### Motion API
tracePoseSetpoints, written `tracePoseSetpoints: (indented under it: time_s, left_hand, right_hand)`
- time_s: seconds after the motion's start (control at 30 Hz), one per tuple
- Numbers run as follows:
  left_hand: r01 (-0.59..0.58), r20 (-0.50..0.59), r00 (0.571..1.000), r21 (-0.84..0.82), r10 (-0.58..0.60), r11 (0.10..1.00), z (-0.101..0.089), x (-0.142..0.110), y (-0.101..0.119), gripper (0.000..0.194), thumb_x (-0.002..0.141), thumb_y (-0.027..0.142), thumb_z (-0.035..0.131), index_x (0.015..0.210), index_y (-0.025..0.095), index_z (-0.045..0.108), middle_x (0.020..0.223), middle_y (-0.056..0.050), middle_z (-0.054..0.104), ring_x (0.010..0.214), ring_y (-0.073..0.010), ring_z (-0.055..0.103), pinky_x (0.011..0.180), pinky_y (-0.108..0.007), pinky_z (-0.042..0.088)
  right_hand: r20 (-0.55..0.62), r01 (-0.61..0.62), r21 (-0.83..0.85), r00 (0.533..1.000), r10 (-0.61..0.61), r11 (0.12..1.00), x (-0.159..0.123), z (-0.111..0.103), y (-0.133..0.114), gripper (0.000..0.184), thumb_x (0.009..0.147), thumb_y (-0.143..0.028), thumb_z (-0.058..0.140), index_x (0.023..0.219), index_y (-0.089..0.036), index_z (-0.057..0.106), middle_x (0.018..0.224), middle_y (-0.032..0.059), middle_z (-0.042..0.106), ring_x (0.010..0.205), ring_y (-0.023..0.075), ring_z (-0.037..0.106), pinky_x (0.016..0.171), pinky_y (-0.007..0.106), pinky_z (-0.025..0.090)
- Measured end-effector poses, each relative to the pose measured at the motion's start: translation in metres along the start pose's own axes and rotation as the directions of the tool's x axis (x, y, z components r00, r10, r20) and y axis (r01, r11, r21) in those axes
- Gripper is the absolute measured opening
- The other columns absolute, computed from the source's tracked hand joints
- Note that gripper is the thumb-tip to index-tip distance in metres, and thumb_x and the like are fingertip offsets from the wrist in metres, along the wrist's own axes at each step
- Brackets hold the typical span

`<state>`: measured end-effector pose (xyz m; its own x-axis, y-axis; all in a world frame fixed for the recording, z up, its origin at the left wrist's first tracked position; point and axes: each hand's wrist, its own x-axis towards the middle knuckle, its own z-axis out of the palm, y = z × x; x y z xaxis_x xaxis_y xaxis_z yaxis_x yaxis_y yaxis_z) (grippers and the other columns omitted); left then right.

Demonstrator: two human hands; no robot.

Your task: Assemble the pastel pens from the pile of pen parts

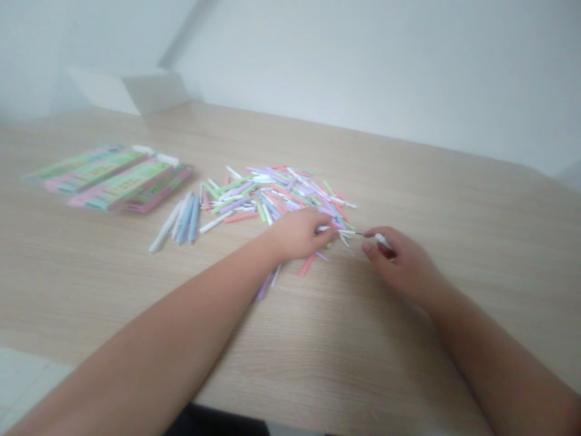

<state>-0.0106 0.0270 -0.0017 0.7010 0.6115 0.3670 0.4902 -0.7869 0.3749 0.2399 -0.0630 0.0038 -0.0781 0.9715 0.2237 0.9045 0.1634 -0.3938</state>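
My left hand (299,235) lies over the near right side of a pile of pastel pen-like sticks (272,189). Its fingers are closed on a slim white stick (347,231) that points right. To the right, my right hand (403,263) pinches a white pen-like piece (384,242), and a thin dark rod (359,233) bridges the gap between the two hands. Blur hides whether the rod enters the left hand's stick. Green, purple, pink, blue and white sticks lie loose, some under my left wrist.
Several blue and white sticks (186,218) lie side by side left of the pile. Beyond them are colourful flat packages (118,180). A folded white card (154,91) stands at the back by the wall (363,66). The wooden tabletop (327,351) extends toward me.
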Motion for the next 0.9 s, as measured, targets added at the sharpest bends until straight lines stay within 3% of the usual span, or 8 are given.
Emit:
tracePoseSetpoints:
  time_s: [0.1, 0.2, 0.33, 0.43, 0.73, 0.9]
  left_hand:
    - [0.001, -0.004, 1.000, -0.004, -0.001, 1.000, 0.000, -0.001, 0.000, 0.036, 0.102, 0.041, 0.043, 0.100, 0.018, 0.072, 0.097, -0.008, 0.072, 0.100, -0.0228, 0.064, 0.091, -0.036, 0.049]
    - [0.008, 0.005, 1.000, 0.002, -0.008, 1.000, 0.001, -0.001, 0.000, 0.035, 0.102, 0.040, 0.044, 0.102, 0.019, 0.072, 0.098, -0.008, 0.072, 0.101, -0.0226, 0.065, 0.091, -0.036, 0.049]
    - [0.022, 0.015, 1.000, 0.058, -0.023, 0.998, 0.002, -0.002, -0.002, 0.034, 0.101, 0.040, 0.045, 0.105, 0.020, 0.072, 0.101, -0.008, 0.071, 0.103, -0.0233, 0.065, 0.091, -0.036, 0.049]
    - [0.041, 0.025, 0.999, 0.129, -0.044, 0.991, 0.002, -0.003, -0.002, 0.036, 0.101, 0.042, 0.045, 0.106, 0.020, 0.073, 0.101, -0.008, 0.070, 0.104, -0.0243, 0.065, 0.090, -0.037, 0.050]
    - [0.052, 0.042, 0.997, 0.221, -0.063, 0.974, 0.002, -0.004, -0.001, 0.037, 0.100, 0.046, 0.044, 0.107, 0.023, 0.073, 0.101, -0.007, 0.070, 0.102, -0.0249, 0.066, 0.084, -0.036, 0.050]
    - [0.070, 0.042, 0.996, 0.219, -0.081, 0.973, 0.002, -0.003, -0.001, 0.037, 0.100, 0.045, 0.043, 0.106, 0.023, 0.073, 0.101, -0.007, 0.069, 0.101, -0.0243, 0.066, 0.085, -0.036, 0.050]
  right_hand:
    - [0.012, 0.013, 0.002, 1.000, -0.013, 1.000, -0.001, 0.001, -0.001, 0.034, 0.098, -0.051, 0.054, 0.117, -0.024, 0.064, 0.069, -0.0009, 0.061, 0.059, 0.0190, 0.057, 0.058, 0.031, 0.043]
    - [0.061, 0.084, -0.024, 0.995, -0.082, 0.996, -0.001, -0.003, 0.000, 0.032, 0.103, -0.045, 0.046, 0.120, -0.023, 0.062, 0.086, 0.0045, 0.069, 0.075, 0.0223, 0.064, 0.069, 0.035, 0.049]
    - [0.188, 0.202, -0.106, 0.966, -0.179, 0.974, 0.003, -0.010, 0.010, 0.036, 0.106, -0.037, 0.036, 0.116, -0.021, 0.066, 0.112, 0.0112, 0.071, 0.103, 0.0264, 0.066, 0.092, 0.041, 0.049]
    - [0.276, 0.253, -0.181, 0.941, -0.197, 0.950, 0.007, -0.012, 0.017, 0.037, 0.105, -0.034, 0.038, 0.123, -0.021, 0.068, 0.116, 0.0111, 0.072, 0.108, 0.0273, 0.066, 0.094, 0.042, 0.049]
    - [0.240, 0.216, -0.336, 0.961, -0.138, 0.917, 0.006, -0.011, 0.018, 0.030, 0.101, -0.031, 0.044, 0.114, -0.022, 0.069, 0.111, 0.0098, 0.076, 0.099, 0.0289, 0.070, 0.084, 0.041, 0.052]
    - [0.150, 0.143, -0.291, 0.983, -0.102, 0.946, 0.007, -0.005, 0.019, 0.029, 0.102, -0.028, 0.041, 0.117, -0.017, 0.063, 0.108, 0.0144, 0.073, 0.096, 0.0282, 0.070, 0.083, 0.040, 0.053]
